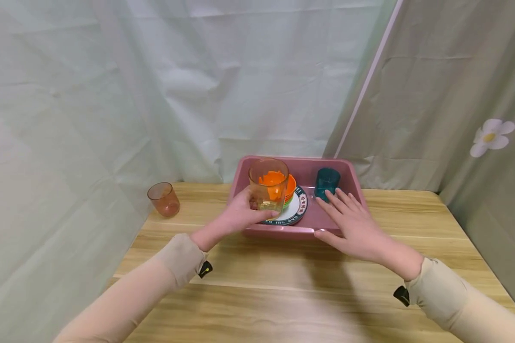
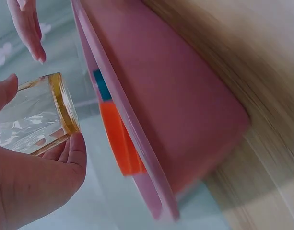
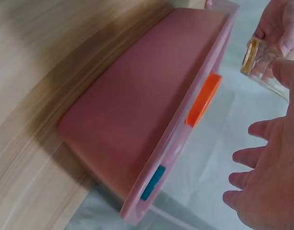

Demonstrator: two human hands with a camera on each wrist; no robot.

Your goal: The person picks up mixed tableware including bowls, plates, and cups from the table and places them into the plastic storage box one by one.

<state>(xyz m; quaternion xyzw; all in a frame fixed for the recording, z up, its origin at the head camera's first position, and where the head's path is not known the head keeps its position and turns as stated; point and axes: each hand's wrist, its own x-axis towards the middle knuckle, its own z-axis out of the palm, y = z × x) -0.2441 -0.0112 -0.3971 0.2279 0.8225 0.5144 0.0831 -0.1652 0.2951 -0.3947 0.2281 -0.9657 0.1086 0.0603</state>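
My left hand (image 1: 244, 212) grips a clear amber-tinted glass (image 2: 41, 112) by its lower part, above the left half of a pink basin (image 1: 300, 232). My right hand (image 1: 354, 228) spreads its fingers over the basin's right front side and holds nothing. Inside the basin lies a white plate (image 1: 298, 213) with a dark lettered rim. Orange bowls (image 1: 291, 186) are stacked on it with something green under them, partly hidden behind the glass. A teal cup (image 1: 327, 182) is at the basin's right side, beyond my right fingertips.
A pinkish-orange tinted cup (image 1: 165, 202) stands at the table's left edge. The basin is on a wooden table (image 1: 257, 286) against a pale curtain (image 1: 262, 95). Another curtain with white flowers (image 1: 492, 137) hangs along the right.
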